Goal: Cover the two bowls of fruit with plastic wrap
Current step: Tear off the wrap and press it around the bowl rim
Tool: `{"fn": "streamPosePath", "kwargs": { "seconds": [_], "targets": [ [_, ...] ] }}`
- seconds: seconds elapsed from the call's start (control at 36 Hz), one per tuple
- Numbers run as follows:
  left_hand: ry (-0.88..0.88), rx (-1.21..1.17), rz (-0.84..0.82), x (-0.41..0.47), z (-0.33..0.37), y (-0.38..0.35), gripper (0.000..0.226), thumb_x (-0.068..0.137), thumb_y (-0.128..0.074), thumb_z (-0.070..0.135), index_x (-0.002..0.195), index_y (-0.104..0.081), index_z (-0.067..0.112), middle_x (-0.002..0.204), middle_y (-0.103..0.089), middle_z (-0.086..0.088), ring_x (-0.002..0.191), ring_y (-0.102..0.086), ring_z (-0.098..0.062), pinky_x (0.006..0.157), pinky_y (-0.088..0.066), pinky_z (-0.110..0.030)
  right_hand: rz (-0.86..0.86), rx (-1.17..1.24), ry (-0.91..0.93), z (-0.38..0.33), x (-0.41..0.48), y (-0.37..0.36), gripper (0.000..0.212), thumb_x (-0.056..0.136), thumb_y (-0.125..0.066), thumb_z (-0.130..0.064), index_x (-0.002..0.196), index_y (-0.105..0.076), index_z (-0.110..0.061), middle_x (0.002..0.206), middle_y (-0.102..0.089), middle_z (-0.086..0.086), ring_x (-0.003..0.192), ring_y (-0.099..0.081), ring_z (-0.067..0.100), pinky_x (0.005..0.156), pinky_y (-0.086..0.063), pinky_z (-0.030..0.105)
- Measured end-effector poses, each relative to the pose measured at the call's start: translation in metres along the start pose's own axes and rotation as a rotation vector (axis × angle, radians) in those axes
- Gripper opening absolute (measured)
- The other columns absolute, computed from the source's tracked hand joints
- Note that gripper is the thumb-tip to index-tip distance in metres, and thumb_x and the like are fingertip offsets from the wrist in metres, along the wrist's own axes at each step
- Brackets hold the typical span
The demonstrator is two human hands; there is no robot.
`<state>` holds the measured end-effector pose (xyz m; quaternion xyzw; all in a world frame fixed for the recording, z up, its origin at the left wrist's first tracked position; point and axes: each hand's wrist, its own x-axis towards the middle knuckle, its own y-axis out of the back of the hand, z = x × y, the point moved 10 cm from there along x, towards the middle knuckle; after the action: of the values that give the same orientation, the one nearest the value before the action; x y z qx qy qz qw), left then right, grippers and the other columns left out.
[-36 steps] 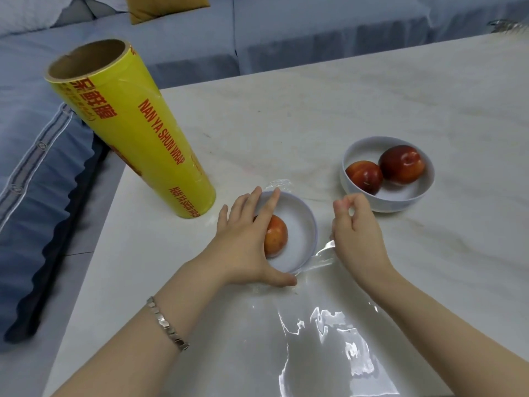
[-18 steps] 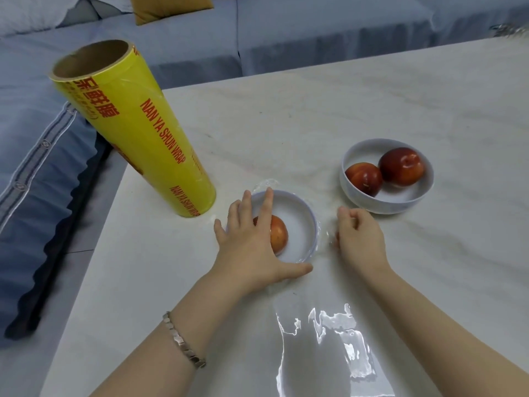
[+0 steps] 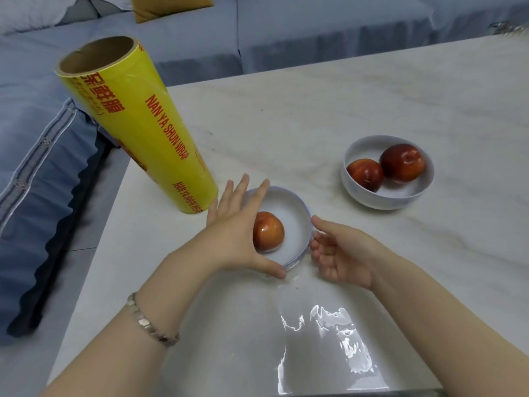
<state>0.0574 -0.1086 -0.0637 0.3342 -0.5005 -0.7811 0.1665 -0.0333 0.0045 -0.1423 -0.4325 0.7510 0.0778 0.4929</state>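
Observation:
A small white bowl (image 3: 297, 222) with one red fruit (image 3: 269, 231) stands near the table's front, with clear plastic wrap stretched over it. My left hand (image 3: 234, 233) lies flat on the bowl's left side, fingers straight, thumb along the near rim. My right hand (image 3: 340, 253) presses against the bowl's right wall, palm turned toward it, fingers loosely bent. A loose sheet of wrap (image 3: 323, 339) trails from the bowl toward the front edge. A second white bowl (image 3: 400, 199) with two red fruits (image 3: 385, 167) stands uncovered to the right.
A tall yellow roll of plastic wrap (image 3: 140, 127) stands upright at the table's left edge, just left of the near bowl. The marble table (image 3: 329, 104) stretches back and right. A blue sofa (image 3: 43, 173) with cushions lies beyond the left and far edges.
My right hand dropped from a pinch above the table to the bowl's right wall and turned palm inward. My left hand slid further over the bowl, fingers reaching its far rim.

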Motion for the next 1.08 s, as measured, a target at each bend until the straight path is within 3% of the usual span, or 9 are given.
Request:
{"fn": "streamPosePath", "kwargs": {
  "seconds": [0.14,0.22,0.36,0.5,0.61,0.89,0.97,1.08],
  "targets": [
    [-0.019,0.065,-0.093,0.013,0.007,-0.017,0.144,0.045,-0.079,0.067,0.141,0.026,0.041,0.153,0.032,0.001,0.14,0.031,-0.025,0.117,0.006,-0.05,-0.026,0.158,-0.015,0.0,-0.003,-0.007,0.028,0.092,-0.052,-0.022,0.066,-0.052,-0.012,0.049,-0.052,-0.001,0.036,-0.051,0.007,0.037,-0.04,0.01],
    [-0.013,0.056,-0.066,0.014,0.006,-0.018,0.143,0.045,-0.078,0.069,0.14,0.026,0.042,0.154,0.029,0.002,0.142,0.026,-0.026,0.117,0.002,-0.05,0.063,0.109,0.214,-0.021,-0.004,0.001,0.027,0.095,-0.045,-0.012,0.069,-0.051,-0.009,0.064,-0.052,0.004,0.053,-0.05,0.01,0.043,-0.043,0.014],
    [0.007,0.039,0.007,0.014,0.005,-0.017,0.14,0.047,-0.076,0.07,0.141,0.024,0.041,0.155,0.024,0.002,0.144,0.019,-0.026,0.117,-0.003,-0.048,0.146,0.064,0.463,-0.047,-0.016,0.003,0.031,0.098,-0.037,-0.011,0.069,-0.047,-0.009,0.068,-0.053,0.004,0.059,-0.053,0.012,0.054,-0.048,0.016],
    [0.035,0.041,0.015,0.014,0.001,-0.017,0.138,0.05,-0.073,0.07,0.142,0.025,0.038,0.155,0.025,0.003,0.144,0.019,-0.025,0.116,-0.005,-0.051,0.202,0.04,0.59,-0.057,-0.023,0.001,0.026,0.098,-0.032,-0.01,0.072,-0.04,-0.012,0.063,-0.043,0.002,0.049,-0.044,0.009,0.053,-0.053,0.02],
    [0.045,0.025,0.002,0.014,0.002,-0.018,0.14,0.049,-0.074,0.07,0.141,0.026,0.039,0.154,0.027,0.005,0.143,0.021,-0.023,0.116,0.0,-0.053,0.309,-0.049,0.67,-0.063,-0.028,0.01,0.025,0.097,-0.031,-0.011,0.073,-0.035,-0.015,0.064,-0.04,0.001,0.044,-0.038,0.007,0.045,-0.046,0.02],
    [0.052,0.007,0.012,0.012,0.003,-0.016,0.14,0.048,-0.074,0.071,0.14,0.027,0.04,0.154,0.026,0.006,0.143,0.022,-0.022,0.114,0.004,-0.052,0.265,0.138,0.501,-0.037,-0.001,0.033,0.034,0.098,-0.027,-0.004,0.065,-0.03,-0.014,0.057,-0.029,0.004,0.044,-0.03,0.014,0.042,-0.035,0.023],
    [0.051,-0.02,0.03,0.011,0.003,-0.015,0.139,0.049,-0.075,0.07,0.14,0.026,0.041,0.155,0.025,0.007,0.143,0.023,-0.02,0.115,0.002,-0.051,0.319,0.056,0.481,-0.033,0.011,0.036,0.032,0.097,-0.027,-0.003,0.067,-0.031,-0.014,0.059,-0.029,0.004,0.044,-0.031,0.015,0.037,-0.036,0.019],
    [0.038,-0.119,0.065,0.008,0.004,-0.01,0.133,0.051,-0.077,0.066,0.143,0.017,0.042,0.157,0.018,0.007,0.144,0.018,-0.016,0.118,-0.001,-0.047,0.381,-0.14,0.512,-0.036,0.014,0.037,0.021,0.09,-0.035,-0.004,0.071,-0.04,-0.01,0.052,-0.043,0.007,0.042,-0.044,0.018,0.047,-0.039,0.028]
  ]
}}
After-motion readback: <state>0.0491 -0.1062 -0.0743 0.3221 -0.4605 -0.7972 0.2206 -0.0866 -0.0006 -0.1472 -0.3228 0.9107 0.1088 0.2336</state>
